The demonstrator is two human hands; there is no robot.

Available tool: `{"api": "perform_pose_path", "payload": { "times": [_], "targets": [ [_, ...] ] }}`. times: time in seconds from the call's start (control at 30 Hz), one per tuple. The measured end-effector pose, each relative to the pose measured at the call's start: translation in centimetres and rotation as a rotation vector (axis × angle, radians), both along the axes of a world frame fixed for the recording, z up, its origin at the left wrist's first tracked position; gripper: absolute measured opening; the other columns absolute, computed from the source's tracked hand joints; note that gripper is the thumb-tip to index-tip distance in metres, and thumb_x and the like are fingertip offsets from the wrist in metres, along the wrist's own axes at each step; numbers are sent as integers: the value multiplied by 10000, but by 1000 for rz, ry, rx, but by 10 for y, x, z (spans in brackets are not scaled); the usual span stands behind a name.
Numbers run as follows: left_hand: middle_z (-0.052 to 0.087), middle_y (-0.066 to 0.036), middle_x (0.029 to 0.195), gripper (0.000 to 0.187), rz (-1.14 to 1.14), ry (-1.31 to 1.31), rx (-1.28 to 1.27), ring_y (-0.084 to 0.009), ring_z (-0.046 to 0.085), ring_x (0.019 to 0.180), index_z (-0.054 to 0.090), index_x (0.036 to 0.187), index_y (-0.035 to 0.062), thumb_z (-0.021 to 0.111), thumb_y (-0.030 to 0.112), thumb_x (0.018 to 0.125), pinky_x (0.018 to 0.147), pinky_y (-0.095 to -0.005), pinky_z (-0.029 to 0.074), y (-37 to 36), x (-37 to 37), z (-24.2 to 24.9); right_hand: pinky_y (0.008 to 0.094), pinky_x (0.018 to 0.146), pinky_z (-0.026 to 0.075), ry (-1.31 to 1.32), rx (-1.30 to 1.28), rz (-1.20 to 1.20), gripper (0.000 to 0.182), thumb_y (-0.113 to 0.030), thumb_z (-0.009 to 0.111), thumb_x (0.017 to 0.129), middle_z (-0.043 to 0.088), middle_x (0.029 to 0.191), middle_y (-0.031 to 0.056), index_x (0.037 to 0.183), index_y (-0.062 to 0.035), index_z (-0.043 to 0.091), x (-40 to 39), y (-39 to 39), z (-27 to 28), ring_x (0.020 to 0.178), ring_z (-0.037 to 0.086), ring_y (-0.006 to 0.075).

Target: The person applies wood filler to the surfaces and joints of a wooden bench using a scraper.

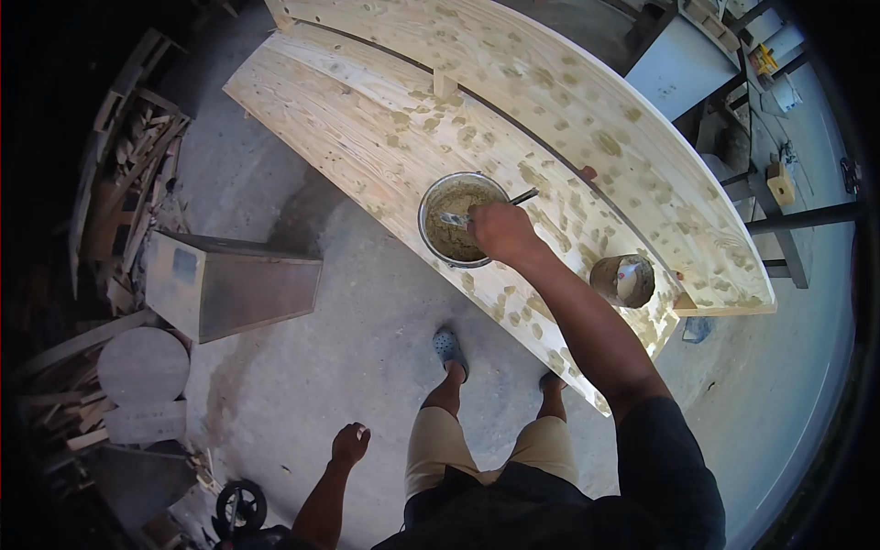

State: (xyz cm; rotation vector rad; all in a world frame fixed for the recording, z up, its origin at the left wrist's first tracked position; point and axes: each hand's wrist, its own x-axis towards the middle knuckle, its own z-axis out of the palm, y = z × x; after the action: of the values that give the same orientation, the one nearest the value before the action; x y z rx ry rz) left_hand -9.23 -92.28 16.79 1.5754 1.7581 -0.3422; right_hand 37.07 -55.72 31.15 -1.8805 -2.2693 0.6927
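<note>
My right hand (pixel 500 233) is closed around a putty knife (pixel 453 219). Its shiny blade points into a round metal bucket (pixel 424 223), and the dark handle end sticks out past my fist. Greenish-brown paste coats the bucket's inside. The bucket stands on a long curved wooden panel (pixel 316 128) dotted with many dried-looking patches of similar paste. My left hand (pixel 350 444) hangs low over the floor, apart from the panel, fingers loosely bent; a pale spot shows near the fingertips, and I see no object in it.
A smeared can (pixel 609 278) with something pale inside stands on the panel, right of my forearm. A raised curved board (pixel 623 128) runs along the far side. A tapered box (pixel 252 289) sits on the concrete floor at left, near piled wood scraps (pixel 147 165). A metal-framed table (pixel 683 60) is at upper right.
</note>
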Motion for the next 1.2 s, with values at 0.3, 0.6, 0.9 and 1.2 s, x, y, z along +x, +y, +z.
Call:
{"api": "perform_pose_path", "payload": {
  "times": [0.3, 0.6, 0.9, 1.2],
  "targets": [
    [714, -150, 1004, 324, 375, -101, -252, -337, 678, 963, 683, 1014, 79, 597, 372, 905, 849, -430, 534, -127, 5, -11, 418, 861, 551, -225, -349, -119, 288, -169, 495, 899, 700, 1060, 195, 1011, -35, 724, -65, 52, -110, 1007, 684, 332],
    [715, -172, 1002, 348, 497, -137, -184, -324, 692, 955, 683, 1056, 80, 593, 381, 907, 835, -421, 537, -81, 11, -14, 443, 726, 558, 31, -330, -150, 292, -222, 584, 863, 707, 868, 224, 885, 41, 707, -41, 51, -127, 799, 709, 338],
    [677, -52, 933, 213, 468, -523, 290, -132, 620, 853, 661, 1054, 17, 590, 193, 956, 760, -283, 476, 158, 105, 60, 411, 647, 534, 466, -416, -304, 326, -300, 649, 871, 691, 775, 175, 838, 21, 693, 47, -20, -9, 646, 675, 307],
    [635, -74, 1070, 239, -209, -836, 898, -146, 569, 966, 611, 1125, -10, 493, 158, 1003, 868, -295, 451, 347, 473, 248, 267, 613, 529, 1379, -265, -535, 299, -193, 643, 944, 658, 834, 47, 1190, -25, 618, 247, -291, 18, 683, 640, 100]
  ]
}}
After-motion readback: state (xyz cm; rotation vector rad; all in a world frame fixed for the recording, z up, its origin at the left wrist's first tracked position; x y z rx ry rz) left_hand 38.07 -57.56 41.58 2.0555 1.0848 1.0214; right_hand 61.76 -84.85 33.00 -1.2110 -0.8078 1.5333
